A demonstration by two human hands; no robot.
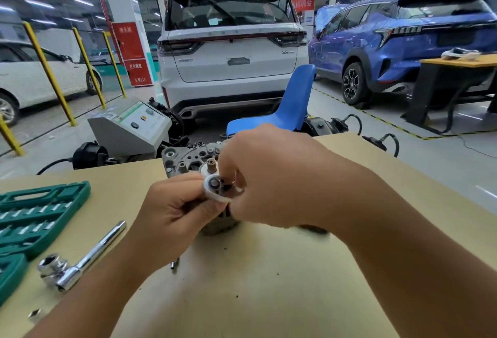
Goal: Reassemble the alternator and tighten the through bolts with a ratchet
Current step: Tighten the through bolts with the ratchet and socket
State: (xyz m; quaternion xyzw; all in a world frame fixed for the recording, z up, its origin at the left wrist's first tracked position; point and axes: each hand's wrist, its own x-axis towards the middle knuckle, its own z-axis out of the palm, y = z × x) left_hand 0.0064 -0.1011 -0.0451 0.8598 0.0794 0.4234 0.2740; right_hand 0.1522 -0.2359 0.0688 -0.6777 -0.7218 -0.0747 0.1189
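Hands meet just above the frame's centre, over the alternator [188,160], which stands on the tan table [269,270] with its grey rear housing showing behind the fingers and its dark body showing below them. The left hand [172,208] pinches a small white round part [219,189] at its lower left edge, fingers curled around it; the right hand [269,173] comes in from the right with curled fingers on the same part, though what exactly its fingertips grip is hidden. This looks like fitting that part over the shaft end that pokes up just behind it. Done well, the part should be held level, its hole lined up with the shaft, then pressed down evenly rather than cocked to one side. The ratchet [80,259] lies untouched at lower left beside the green socket case [40,216], and a small bolt-like piece [174,265] lies below the alternator, so bolt tightening probably comes later.
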